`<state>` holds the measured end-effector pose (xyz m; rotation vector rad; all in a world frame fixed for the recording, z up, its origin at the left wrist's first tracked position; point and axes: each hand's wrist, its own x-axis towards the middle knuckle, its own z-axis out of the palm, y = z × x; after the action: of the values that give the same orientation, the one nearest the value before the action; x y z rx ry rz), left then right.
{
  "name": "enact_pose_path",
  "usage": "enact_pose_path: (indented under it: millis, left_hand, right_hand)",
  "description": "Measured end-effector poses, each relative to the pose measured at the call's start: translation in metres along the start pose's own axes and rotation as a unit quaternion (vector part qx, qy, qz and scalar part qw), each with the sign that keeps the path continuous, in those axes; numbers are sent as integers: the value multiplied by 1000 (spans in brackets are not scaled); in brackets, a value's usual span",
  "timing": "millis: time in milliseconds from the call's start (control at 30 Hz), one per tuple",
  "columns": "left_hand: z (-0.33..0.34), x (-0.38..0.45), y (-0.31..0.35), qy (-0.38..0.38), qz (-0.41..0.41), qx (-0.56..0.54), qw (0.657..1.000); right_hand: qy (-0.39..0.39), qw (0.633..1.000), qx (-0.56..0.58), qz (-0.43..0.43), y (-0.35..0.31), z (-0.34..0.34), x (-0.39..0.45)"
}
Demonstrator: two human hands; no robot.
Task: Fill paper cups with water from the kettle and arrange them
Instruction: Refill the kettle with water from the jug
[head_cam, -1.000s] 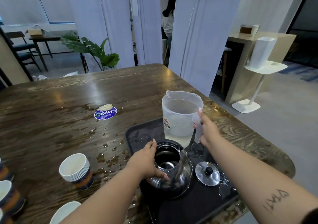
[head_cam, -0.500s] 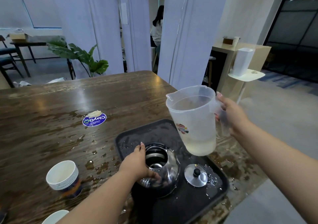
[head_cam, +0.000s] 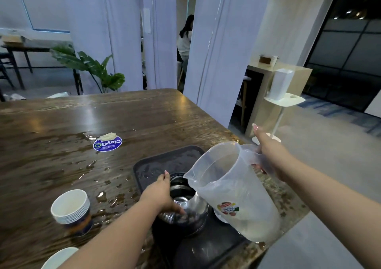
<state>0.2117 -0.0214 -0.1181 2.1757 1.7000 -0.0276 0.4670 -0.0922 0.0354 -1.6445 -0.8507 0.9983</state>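
Two hands work over the dark tray (head_cam: 152, 165) at the lower centre of the frame. The left hand (head_cam: 158, 194) reaches in from the lower left and rests on the steel kettle (head_cam: 185, 209), fingers curled over its near shoulder and the thumb stretched along the rim of the open mouth, so it grips the kettle body. The right hand (head_cam: 268, 155) comes in from the right with the forearm raised, its fingers wrapped round the handle of the plastic pitcher (head_cam: 233, 188) and the thumb pointing up and away. The one pitcher is translucent, carries a small coloured label low on its side, and is held tilted, spout down and to the left, just above the kettle's opening. A shallow pool of pale water lies in its lowest part; whether any is flowing from the spout cannot be told. The one kettle stands on the tray with its lid off; its inside looks dark and its fill level is not clear. A small pale round shape shows through the pitcher's wall on the tray, too veiled to name. One stack of paper cups (head_cam: 71, 211) stands on the wooden counter (head_cam: 61, 114) at lower left, well apart from the tray, with nothing visible inside the top cup. A second cup rim (head_cam: 58, 257) cuts the bottom edge. Puddles spread across the counter between cups and tray, and one round blue sticker (head_cam: 107, 142) lies further up, left of centre.
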Motion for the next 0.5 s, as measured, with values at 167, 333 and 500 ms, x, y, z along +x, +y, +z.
enact_pose_path:
  millis: [167, 333, 500]
  left_hand:
    - [1, 0, -1, 3, 8, -3, 1000]
    - [2, 0, -1, 5, 11, -8, 1000]
    - [1, 0, -1, 2, 12, -3, 1000]
  right_hand:
    - [25, 989, -149, -2, 2, 13, 9]
    - [27, 954, -299, -13, -15, 28, -1]
    - [45, 928, -369, -6, -21, 33, -2]
